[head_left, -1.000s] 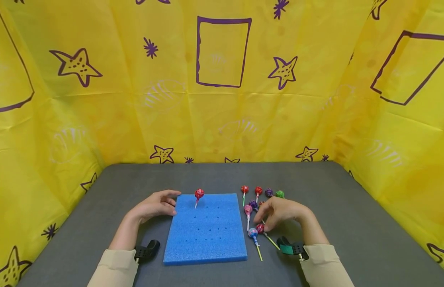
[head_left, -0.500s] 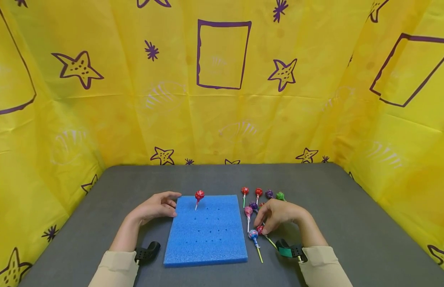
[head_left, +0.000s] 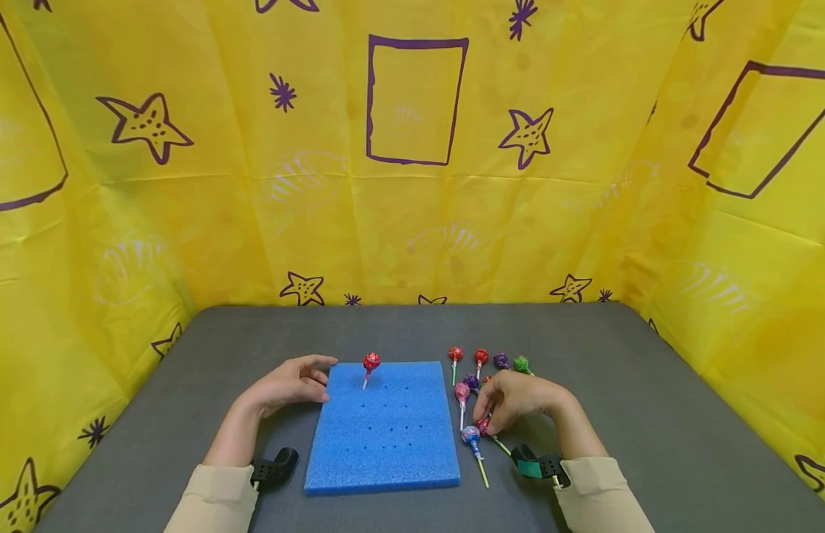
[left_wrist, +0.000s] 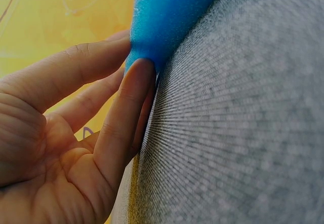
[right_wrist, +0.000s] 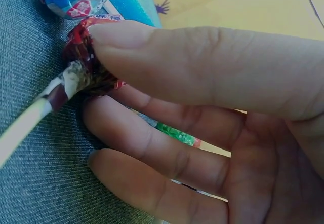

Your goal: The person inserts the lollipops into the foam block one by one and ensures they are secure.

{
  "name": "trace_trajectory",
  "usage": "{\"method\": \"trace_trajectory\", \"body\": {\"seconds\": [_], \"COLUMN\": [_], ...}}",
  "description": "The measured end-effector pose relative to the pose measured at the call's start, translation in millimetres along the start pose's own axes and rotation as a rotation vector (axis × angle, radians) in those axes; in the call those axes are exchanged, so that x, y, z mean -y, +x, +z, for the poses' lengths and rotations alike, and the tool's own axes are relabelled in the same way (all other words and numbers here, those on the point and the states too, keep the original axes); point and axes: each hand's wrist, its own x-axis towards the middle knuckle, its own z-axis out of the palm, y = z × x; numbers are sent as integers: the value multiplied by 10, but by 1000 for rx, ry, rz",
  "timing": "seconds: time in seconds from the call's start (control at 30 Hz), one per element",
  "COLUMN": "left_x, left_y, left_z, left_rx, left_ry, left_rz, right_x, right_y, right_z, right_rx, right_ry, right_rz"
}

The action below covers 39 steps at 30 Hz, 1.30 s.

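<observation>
My right hand pinches the wrapped head of a dark red lollipop between thumb and fingers. Its pale yellow-green stick points down toward my wrist, and the lollipop still lies at table level. Fingertips of my left hand touch the left side of a blue foam board near its far corner. In the left wrist view the fingers meet the board's edge just above the table. One red lollipop stands upright in the board's far row; rows of small holes cover the rest.
Beside the board's right edge lie a blue lollipop and a pink lollipop. Farther back are red lollipops, purple ones and a green one. Some are partly behind my right hand. A yellow patterned cloth surrounds the grey table.
My right thumb and fingers have closed in on the dark red lollipop's head, with its stick shifting slightly. The left hand and the board stay put.
</observation>
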Motion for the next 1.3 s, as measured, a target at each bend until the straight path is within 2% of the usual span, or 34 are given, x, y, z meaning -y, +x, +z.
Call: {"method": "trace_trajectory", "body": {"seconds": [0.23, 0.67, 0.97, 1.3], "left_x": [-14, -12, -9, -8], "left_y": [6, -2, 1, 5], "left_z": [5, 5, 4, 12], "left_rx": [-5, -13, -7, -13], "left_ry": [-3, 7, -7, -8], "left_rz": [-9, -14, -9, -20], "right_x": [-8, -27, 51, 86], "right_y": [8, -1, 9, 67], "right_z": [-18, -76, -56, -19], "right_rx": [-21, -50, -133, -136], "right_ry": [-42, -31, 31, 58], "right_rz": [-29, -101, -120, -202]}}
